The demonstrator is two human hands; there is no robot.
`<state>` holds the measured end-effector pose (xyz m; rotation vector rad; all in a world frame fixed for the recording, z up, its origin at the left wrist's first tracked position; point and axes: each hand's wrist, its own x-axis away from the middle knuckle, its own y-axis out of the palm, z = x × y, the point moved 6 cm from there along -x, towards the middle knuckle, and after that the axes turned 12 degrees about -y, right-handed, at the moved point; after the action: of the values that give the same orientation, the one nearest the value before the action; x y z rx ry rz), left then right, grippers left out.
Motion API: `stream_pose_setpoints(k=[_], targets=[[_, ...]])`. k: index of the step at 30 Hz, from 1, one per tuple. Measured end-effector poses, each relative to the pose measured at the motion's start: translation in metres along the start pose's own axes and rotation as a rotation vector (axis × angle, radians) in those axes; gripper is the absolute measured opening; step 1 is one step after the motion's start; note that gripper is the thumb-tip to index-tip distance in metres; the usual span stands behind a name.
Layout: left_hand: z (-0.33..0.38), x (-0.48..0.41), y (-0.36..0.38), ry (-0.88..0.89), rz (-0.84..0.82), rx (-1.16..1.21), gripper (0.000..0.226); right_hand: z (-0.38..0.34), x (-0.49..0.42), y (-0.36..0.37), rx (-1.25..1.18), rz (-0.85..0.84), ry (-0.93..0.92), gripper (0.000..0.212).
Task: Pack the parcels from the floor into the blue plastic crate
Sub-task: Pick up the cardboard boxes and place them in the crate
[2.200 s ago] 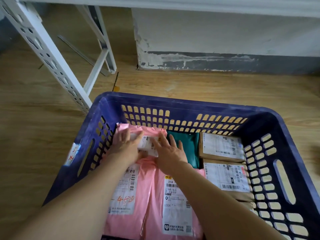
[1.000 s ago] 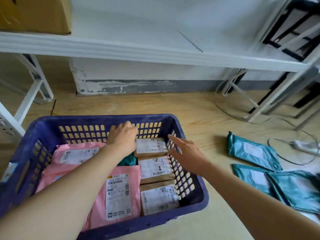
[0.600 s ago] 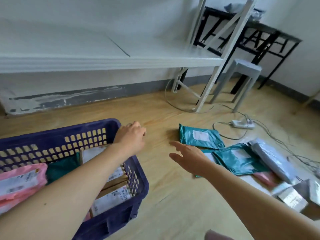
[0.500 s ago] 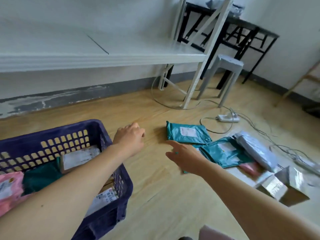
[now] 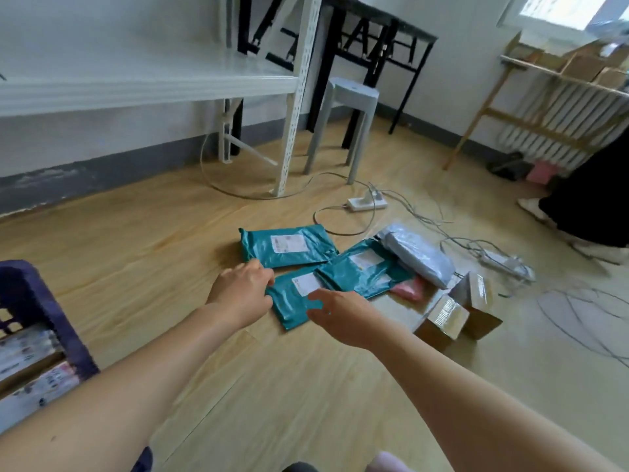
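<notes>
Blue crate [image 5: 32, 301], cut off at our left. Teal parcel [image 5: 292, 303] on the floor [image 5: 272, 386], well apart from it. Our left hand [image 5: 242, 294] curls at its corner, grip hidden; our right hand [image 5: 340, 318] hovers above, fingers loosely spread.

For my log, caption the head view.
Left hand, right hand reaching for nearest teal plastic mailer on wooden floor.

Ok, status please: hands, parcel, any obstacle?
Left hand at near teal parcel edge, grip unclear. Right hand open, above same parcel. Parcel flat on floor. A second teal parcel overlaps its right side.
</notes>
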<state>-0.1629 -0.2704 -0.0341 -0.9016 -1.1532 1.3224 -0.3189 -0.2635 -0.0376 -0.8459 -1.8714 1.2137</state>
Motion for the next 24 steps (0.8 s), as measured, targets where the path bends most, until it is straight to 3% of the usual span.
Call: stream_pose_setpoints(k=[7,11,17,20,24], targets=[[0.017,-0.015,0.036,0.016,-0.077,0.0,0.035,0.06,-0.009,0.01,-0.166,0.074,0.181,0.039],[0.009,-0.027,0.05,0.0,-0.088,0.03,0.036,0.091,-0.029,0.034,-0.25,0.077,0.22,0.025],[-0.011,-0.068,0.096,-0.079,-0.157,0.12,0.039,0.146,-0.063,0.07,-0.282,0.156,0.299,0.027],[0.008,-0.103,0.122,-0.073,-0.178,0.162,0.041,0.187,-0.074,0.074,-0.271,0.179,0.358,0.028],[0.071,-0.15,0.152,0.067,-0.204,0.208,0.039,0.252,-0.076,0.059,-0.183,0.291,0.47,0.035]])
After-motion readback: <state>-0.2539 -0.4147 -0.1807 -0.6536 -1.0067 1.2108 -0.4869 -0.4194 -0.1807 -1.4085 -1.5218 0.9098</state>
